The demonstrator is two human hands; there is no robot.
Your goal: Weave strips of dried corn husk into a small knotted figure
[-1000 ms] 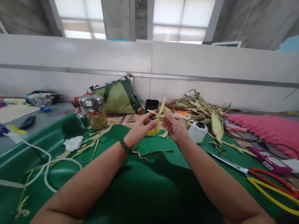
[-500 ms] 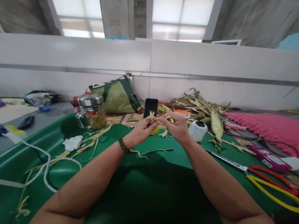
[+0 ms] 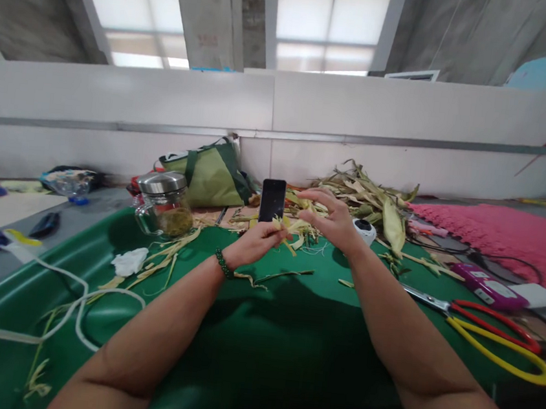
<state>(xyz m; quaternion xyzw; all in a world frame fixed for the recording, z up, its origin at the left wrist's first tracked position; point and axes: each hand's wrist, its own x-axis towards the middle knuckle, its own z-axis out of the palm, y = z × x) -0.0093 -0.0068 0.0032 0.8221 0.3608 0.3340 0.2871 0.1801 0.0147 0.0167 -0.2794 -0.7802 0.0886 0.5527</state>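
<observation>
"Fingers of the bare left hand (image 3: 256, 242): how are they set?"
"Narrowly; a pale-yellow papery husk bundle (image 3: 278, 224) is pinched in them, its long axis unclear."
"And the bare right hand (image 3: 336, 220)?"
"Held apart, right of the bundle, its fingers spread wide."

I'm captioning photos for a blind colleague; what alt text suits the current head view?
A person's left hand pinches pale husk strips above a green sheet, the right hand open nearby. Beyond are an upright phone and a husk heap; a jar stands at left, scissors lie at right.
</observation>
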